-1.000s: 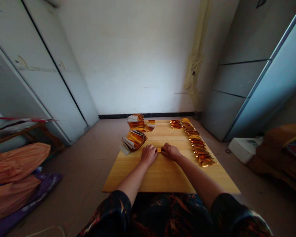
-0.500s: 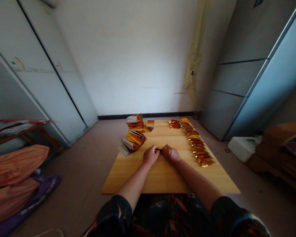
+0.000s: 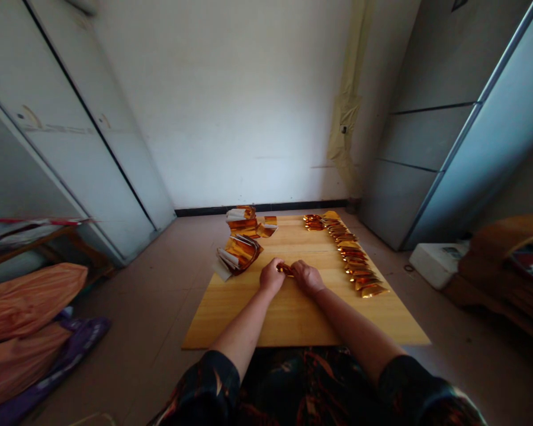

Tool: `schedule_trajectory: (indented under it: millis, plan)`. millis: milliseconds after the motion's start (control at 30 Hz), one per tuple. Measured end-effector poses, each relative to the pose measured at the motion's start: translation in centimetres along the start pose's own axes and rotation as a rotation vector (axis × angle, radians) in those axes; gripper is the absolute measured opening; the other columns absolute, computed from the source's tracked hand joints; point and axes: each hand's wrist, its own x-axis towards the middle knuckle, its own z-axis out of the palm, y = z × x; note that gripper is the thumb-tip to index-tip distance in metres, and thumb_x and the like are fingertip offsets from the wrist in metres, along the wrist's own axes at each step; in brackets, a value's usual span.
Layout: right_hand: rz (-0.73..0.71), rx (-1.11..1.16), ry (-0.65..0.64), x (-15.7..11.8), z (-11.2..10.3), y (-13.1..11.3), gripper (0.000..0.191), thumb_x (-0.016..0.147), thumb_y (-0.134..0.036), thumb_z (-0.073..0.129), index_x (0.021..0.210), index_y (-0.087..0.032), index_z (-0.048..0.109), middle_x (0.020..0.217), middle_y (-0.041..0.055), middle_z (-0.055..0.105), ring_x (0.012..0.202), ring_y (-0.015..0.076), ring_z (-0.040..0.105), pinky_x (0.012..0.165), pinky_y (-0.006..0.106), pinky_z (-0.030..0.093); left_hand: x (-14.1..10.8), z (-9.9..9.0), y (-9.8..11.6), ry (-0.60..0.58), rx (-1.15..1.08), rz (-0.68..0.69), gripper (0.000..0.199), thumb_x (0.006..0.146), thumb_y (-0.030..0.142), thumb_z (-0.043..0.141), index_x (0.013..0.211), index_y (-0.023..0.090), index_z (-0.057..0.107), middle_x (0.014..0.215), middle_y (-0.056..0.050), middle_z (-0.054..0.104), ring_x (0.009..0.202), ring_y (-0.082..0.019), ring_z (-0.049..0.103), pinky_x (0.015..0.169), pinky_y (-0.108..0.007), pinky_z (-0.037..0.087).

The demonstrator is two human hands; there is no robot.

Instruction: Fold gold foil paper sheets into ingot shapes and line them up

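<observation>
Between my two hands, over the middle of the wooden board point(image 3: 266, 319), is a small piece of shiny gold foil paper point(image 3: 286, 270). My left hand point(image 3: 272, 277) is closed on its left end, and my right hand point(image 3: 308, 276) grips its right end. Loose stacks of gold and white paper point(image 3: 240, 254) lie at the board's left edge, with more sheets point(image 3: 243, 228) behind them. Along the right side runs a row of folded gold pieces point(image 3: 353, 257), and a small cluster of them point(image 3: 313, 222) sits at the far edge.
Orange and purple bags point(image 3: 31, 302) lie on the floor at the left, below a low shelf point(image 3: 35, 239). On the right are a white box point(image 3: 435, 264), a wooden chair point(image 3: 488, 266) and a grey cabinet point(image 3: 417, 165). A wall stands behind the board.
More of the gold foil piece now shows between my hands. My left hand has shifted very slightly; the stacks and the row look the same.
</observation>
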Motion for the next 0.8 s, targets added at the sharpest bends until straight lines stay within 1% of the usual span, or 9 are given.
schedule_trajectory:
  millis: [267, 433, 567, 700, 800]
  plan:
    - [0.026, 0.007, 0.015, 0.2, 0.37, 0.21, 0.026, 0.096, -0.027, 0.034, 0.099, -0.019, 0.058, 0.099, 0.0061, 0.062, 0.079, 0.0122, 0.06, 0.065, 0.02, 0.038, -0.02, -0.11, 0.17, -0.02, 0.036, 0.001, 0.045, 0.067, 0.002, 0.056, 0.105, 0.025, 0.064, 0.106, -0.001, 0.069, 0.101, -0.017, 0.062, 0.086, -0.025, 0.046]
    - [0.03, 0.01, 0.017, 0.26, 0.23, 0.2, 0.026, 0.096, -0.027, 0.033, 0.099, -0.019, 0.058, 0.098, 0.0062, 0.062, 0.078, 0.0123, 0.06, 0.064, 0.02, 0.038, 0.01, -0.07, 0.0, -0.018, 0.041, 0.016, 0.046, 0.067, 0.001, 0.056, 0.106, 0.026, 0.064, 0.107, 0.0, 0.069, 0.101, -0.017, 0.062, 0.086, -0.026, 0.046]
    - [0.029, 0.025, 0.022, 0.24, -0.07, 0.09, 0.025, 0.096, -0.026, 0.034, 0.097, -0.018, 0.058, 0.097, 0.0066, 0.062, 0.079, 0.0124, 0.059, 0.066, 0.02, 0.039, -0.03, -0.02, -0.07, -0.012, 0.037, 0.015, 0.046, 0.068, 0.003, 0.056, 0.107, 0.026, 0.063, 0.107, 0.0, 0.069, 0.1, -0.017, 0.062, 0.086, -0.025, 0.046]
    - [-0.006, 0.074, 0.062, 0.08, -0.25, 0.09, 0.023, 0.094, -0.024, 0.037, 0.095, -0.018, 0.059, 0.095, 0.006, 0.062, 0.082, 0.0127, 0.059, 0.07, 0.02, 0.041, 0.04, -0.14, -0.06, -0.018, 0.001, 0.002, 0.047, 0.067, 0.007, 0.061, 0.111, 0.025, 0.061, 0.108, -0.001, 0.069, 0.099, -0.017, 0.063, 0.086, -0.025, 0.047]
    - [-0.049, 0.149, 0.121, 0.01, -0.06, 0.42, 0.019, 0.091, -0.023, 0.041, 0.099, -0.019, 0.059, 0.098, 0.0061, 0.061, 0.086, 0.0133, 0.059, 0.075, 0.02, 0.042, 0.26, -0.29, -0.02, -0.008, -0.043, -0.009, 0.047, 0.067, 0.008, 0.062, 0.111, 0.024, 0.061, 0.107, -0.001, 0.069, 0.097, -0.016, 0.063, 0.086, -0.024, 0.048]
